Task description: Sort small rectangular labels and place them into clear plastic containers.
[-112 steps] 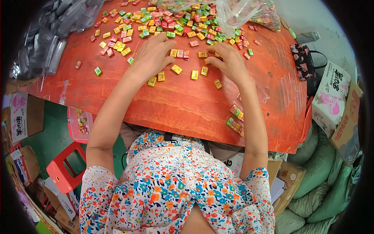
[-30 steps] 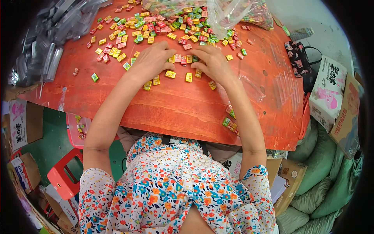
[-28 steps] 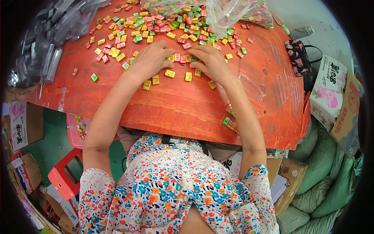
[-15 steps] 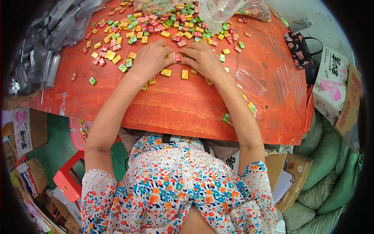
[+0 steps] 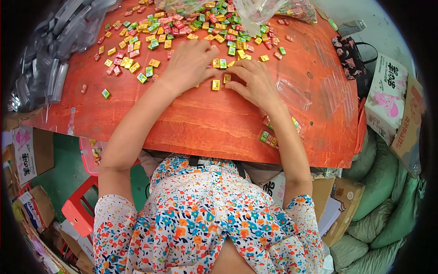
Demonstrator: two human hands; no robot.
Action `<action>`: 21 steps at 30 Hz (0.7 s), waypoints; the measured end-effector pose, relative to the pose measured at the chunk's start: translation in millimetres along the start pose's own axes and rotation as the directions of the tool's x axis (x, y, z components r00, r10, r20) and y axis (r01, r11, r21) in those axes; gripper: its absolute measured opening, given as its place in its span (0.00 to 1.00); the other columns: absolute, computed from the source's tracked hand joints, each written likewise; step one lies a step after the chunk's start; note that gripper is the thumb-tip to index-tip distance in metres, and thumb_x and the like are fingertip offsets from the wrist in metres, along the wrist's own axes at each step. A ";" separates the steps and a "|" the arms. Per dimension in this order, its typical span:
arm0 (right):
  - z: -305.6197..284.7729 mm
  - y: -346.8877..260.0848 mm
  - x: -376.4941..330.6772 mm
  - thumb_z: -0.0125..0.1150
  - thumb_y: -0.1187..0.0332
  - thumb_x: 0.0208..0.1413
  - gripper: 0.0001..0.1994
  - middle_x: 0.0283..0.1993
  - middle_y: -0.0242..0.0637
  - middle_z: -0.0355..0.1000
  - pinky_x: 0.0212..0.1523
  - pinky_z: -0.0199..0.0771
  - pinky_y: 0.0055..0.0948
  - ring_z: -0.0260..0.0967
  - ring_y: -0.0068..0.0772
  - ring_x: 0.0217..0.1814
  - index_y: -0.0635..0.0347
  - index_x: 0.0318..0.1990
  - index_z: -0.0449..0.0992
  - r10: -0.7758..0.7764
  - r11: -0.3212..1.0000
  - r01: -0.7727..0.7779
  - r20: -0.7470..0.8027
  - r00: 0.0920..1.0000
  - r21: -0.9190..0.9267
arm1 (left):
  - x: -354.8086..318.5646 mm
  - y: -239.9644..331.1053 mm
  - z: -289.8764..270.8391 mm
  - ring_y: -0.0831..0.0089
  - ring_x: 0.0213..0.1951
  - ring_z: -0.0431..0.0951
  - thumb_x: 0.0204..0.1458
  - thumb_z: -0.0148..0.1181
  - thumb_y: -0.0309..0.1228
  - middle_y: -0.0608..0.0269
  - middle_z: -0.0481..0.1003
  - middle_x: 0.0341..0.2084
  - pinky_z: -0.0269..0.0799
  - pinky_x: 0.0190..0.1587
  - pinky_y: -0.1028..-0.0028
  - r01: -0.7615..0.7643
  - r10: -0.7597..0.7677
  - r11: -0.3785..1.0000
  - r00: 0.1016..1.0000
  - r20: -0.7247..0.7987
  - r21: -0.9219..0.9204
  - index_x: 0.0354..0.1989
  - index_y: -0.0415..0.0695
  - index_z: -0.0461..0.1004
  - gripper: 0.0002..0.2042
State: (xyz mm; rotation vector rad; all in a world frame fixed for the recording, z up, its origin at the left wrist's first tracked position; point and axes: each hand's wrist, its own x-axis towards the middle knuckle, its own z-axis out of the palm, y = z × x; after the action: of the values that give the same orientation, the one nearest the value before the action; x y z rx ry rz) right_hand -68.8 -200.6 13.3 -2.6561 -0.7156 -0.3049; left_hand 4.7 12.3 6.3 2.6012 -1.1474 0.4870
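Note:
Many small wrapped candies (image 5: 182, 27) in yellow, green, red and pink lie scattered over the far half of an orange-red wooden table (image 5: 205, 123). My left hand (image 5: 189, 64) lies palm down on the table, fingers spread over a few candies. My right hand (image 5: 255, 82) rests beside it, fingers curled over candies; whether it grips any is hidden. A yellow candy (image 5: 216, 85) lies between the two hands. A small filled packet of candies (image 5: 269, 137) sits by my right forearm near the table's front edge.
Clear plastic bags (image 5: 269, 9) with candies lie at the far edge. A heap of grey plastic packets (image 5: 45, 59) is at far left. An empty clear packet (image 5: 292, 93) lies right of my right hand. Boxes, green sacks (image 5: 388, 201) and a red stool (image 5: 80, 210) surround the table.
Both hands have drawn closer together and slid nearer along the table, gathering candies between them. The view has shifted slightly.

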 end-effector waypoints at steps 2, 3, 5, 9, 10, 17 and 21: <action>5.1 3.6 -0.3 0.68 0.60 0.50 0.14 0.42 0.37 0.75 0.47 0.68 0.38 0.71 0.41 0.45 0.58 0.40 0.80 0.063 0.998 -0.059 -0.165 0.984 0.032 | 6.3 4.8 11.3 0.63 0.45 0.73 0.46 0.66 0.45 0.64 0.73 0.38 0.69 0.45 0.61 -0.067 0.066 0.988 0.998 -0.014 -0.139 0.40 0.48 0.78 0.17; 8.2 9.3 1.7 0.68 0.60 0.50 0.14 0.42 0.37 0.75 0.47 0.68 0.38 0.71 0.41 0.45 0.58 0.40 0.80 0.063 0.998 -0.059 -0.164 0.984 0.030 | 7.0 4.9 15.2 0.63 0.45 0.73 0.46 0.66 0.45 0.64 0.73 0.38 0.69 0.45 0.61 -0.067 0.066 0.988 0.998 -0.015 -0.141 0.40 0.48 0.78 0.17; 11.5 18.1 7.9 0.66 0.60 0.51 0.12 0.42 0.35 0.75 0.45 0.67 0.38 0.71 0.39 0.43 0.57 0.38 0.81 0.133 0.989 -0.146 -0.239 0.962 -0.038 | 10.2 8.3 15.7 0.63 0.46 0.72 0.47 0.65 0.43 0.63 0.73 0.37 0.69 0.45 0.61 -0.027 0.037 0.988 0.997 0.064 -0.150 0.39 0.48 0.79 0.15; 3.7 6.6 16.8 0.65 0.60 0.51 0.11 0.42 0.33 0.74 0.43 0.66 0.37 0.71 0.37 0.44 0.56 0.38 0.81 0.210 0.956 -0.229 -0.117 0.971 -0.185 | 7.9 10.1 23.8 0.63 0.46 0.73 0.48 0.64 0.42 0.63 0.73 0.37 0.69 0.45 0.61 0.001 0.008 0.990 0.998 0.069 -0.139 0.37 0.48 0.79 0.13; 2.8 4.0 19.3 0.65 0.60 0.51 0.11 0.41 0.33 0.73 0.42 0.66 0.37 0.71 0.37 0.44 0.56 0.38 0.81 0.210 0.946 -0.225 -0.088 0.974 -0.234 | 8.2 10.6 23.4 0.63 0.46 0.73 0.48 0.64 0.42 0.63 0.73 0.37 0.69 0.45 0.61 0.012 0.001 0.989 0.996 0.088 -0.144 0.38 0.48 0.79 0.14; 5.6 16.8 20.7 0.65 0.63 0.51 0.12 0.41 0.35 0.74 0.43 0.68 0.39 0.72 0.37 0.43 0.58 0.41 0.80 0.060 0.990 -0.068 -0.066 0.996 -0.121 | -6.7 -5.6 2.9 0.60 0.48 0.73 0.49 0.66 0.39 0.58 0.73 0.43 0.69 0.51 0.62 -0.016 0.003 0.980 0.998 -0.062 -0.200 0.50 0.44 0.75 0.21; -5.6 24.7 19.4 0.66 0.69 0.50 0.13 0.43 0.41 0.76 0.42 0.74 0.37 0.74 0.43 0.41 0.63 0.44 0.78 0.025 0.993 -0.017 -0.058 0.998 0.121 | -21.1 -36.7 -32.6 0.57 0.46 0.75 0.45 0.68 0.40 0.54 0.73 0.41 0.72 0.47 0.61 0.267 -0.178 0.912 0.941 0.286 -0.311 0.49 0.41 0.76 0.23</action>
State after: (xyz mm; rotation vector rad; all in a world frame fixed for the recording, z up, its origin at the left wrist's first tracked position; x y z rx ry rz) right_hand -40.1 -214.2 16.9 -2.5284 -0.6654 -0.3238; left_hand 12.4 62.1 24.0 2.4801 -0.8858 -0.0956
